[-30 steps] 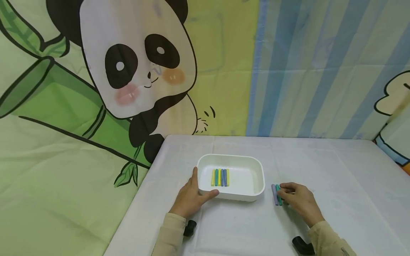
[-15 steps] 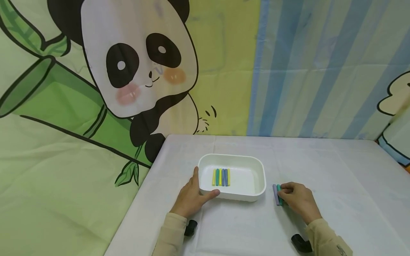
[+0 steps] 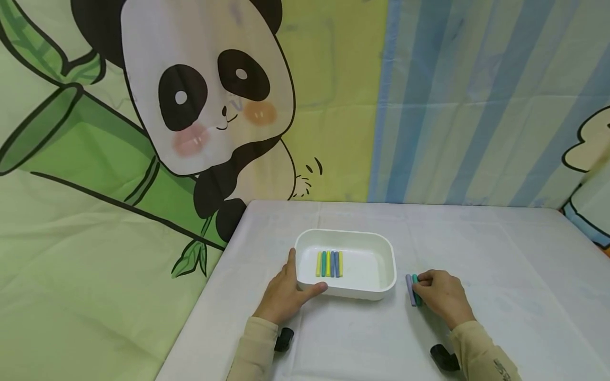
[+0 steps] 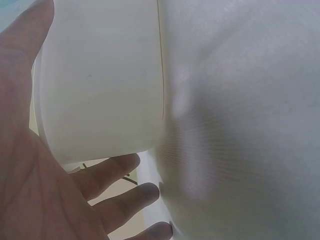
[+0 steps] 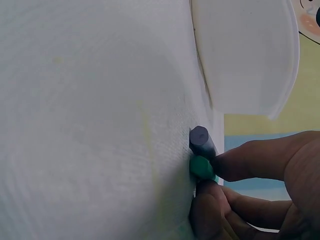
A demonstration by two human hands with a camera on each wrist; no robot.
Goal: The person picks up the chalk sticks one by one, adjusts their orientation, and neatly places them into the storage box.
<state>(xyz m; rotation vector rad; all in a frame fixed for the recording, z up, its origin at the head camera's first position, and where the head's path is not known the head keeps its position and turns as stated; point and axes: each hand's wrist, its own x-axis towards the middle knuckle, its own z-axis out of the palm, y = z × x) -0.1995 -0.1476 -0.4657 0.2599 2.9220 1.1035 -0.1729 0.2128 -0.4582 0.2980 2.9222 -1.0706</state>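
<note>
A white rectangular tray [image 3: 362, 292] holds a row of several yellow, green and blue-purple chalk sticks [image 3: 328, 264] toward its left side. My left hand [image 3: 282, 297] rests on the tray's near left corner, thumb along the front rim and straight, spread fingers at the left end. To the right of the tray, my right hand [image 3: 447, 296] pinches a green chalk stick [image 5: 201, 167] between thumb and fingers, low at the tablecloth. A purple chalk stick [image 3: 410, 290] lies right beside the green one, close to the thumb tip in the right wrist view.
A white cloth [image 3: 514, 275] covers the table, its left edge slanting down past my left arm. Behind it hangs a printed backdrop with a panda [image 3: 205, 84] and blue stripes. Black wrist straps [image 3: 444, 358] show by both sleeves.
My right thumb and fingers have closed in on the green chalk stick, and the right wrist has shifted slightly left. The left hand and tray stay in place.
</note>
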